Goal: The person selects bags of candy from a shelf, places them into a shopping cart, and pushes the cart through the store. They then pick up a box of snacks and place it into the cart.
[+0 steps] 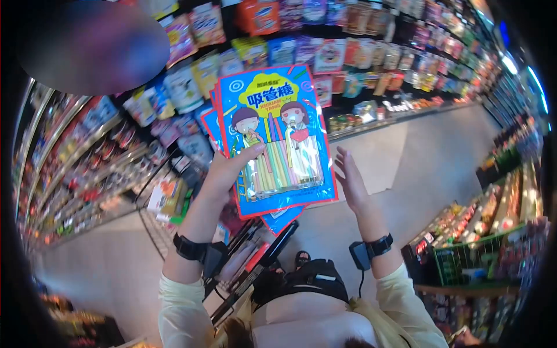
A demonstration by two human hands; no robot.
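A flat blue packet of straw candy (pixel 287 191) with a red border faces up in front of me. Two cartoon children are printed on it, and pale coloured sticks show through its clear window. More packets of the same blue and red lie fanned behind it, their edges showing at the left and below. My left hand (pixel 231 171) grips the stack from the left side, thumb across the front; its other fingers are hidden beneath. Close to the packet's right edge is my right hand (pixel 352 181), fingers stretched out and holding nothing. Both wrists wear black straps with a small device.
A shopping cart (pixel 152 229) with goods in it stands at my lower left, its dark handle (pixel 264 252) near my body. Racks of bagged snacks (pixel 362 55) fill the far side. Shelves (pixel 87 174) line the left. A green basket (pixel 464 267) of packaged goods is at right.
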